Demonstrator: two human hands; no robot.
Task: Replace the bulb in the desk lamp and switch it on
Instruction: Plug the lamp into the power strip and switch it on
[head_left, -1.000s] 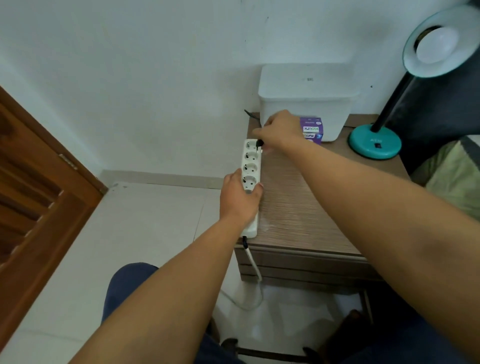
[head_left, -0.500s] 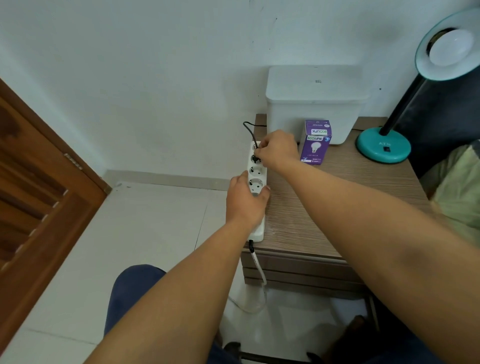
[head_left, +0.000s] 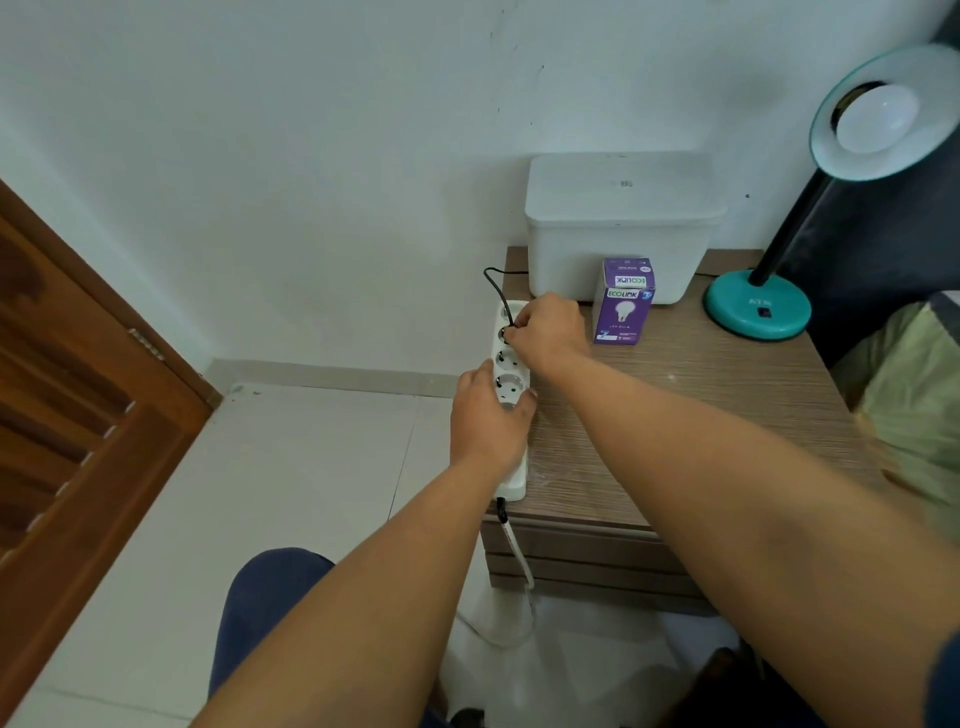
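Observation:
A teal desk lamp (head_left: 756, 306) stands at the table's back right, its shade turned toward me with a white bulb (head_left: 878, 117) in it, unlit. A white power strip (head_left: 511, 387) lies along the table's left edge. My left hand (head_left: 488, 421) presses down on the strip's near half. My right hand (head_left: 548, 332) pinches a black plug (head_left: 505, 332) at the strip's second socket from the far end; its black cord (head_left: 493, 283) loops up behind. A purple bulb box (head_left: 623, 304) stands upright just right of my right hand.
A white lidded box (head_left: 618, 228) sits against the wall at the back of the wooden bedside table (head_left: 701, 415). A wooden door (head_left: 78, 389) is at the left over a white tiled floor. A green cushion (head_left: 914, 395) lies at the right. The strip's white cable (head_left: 517, 551) hangs off the front edge.
My right hand brought the black plug from the strip's far end to the second socket and is pressing it there. My left hand stayed on the strip. The view shifted slightly.

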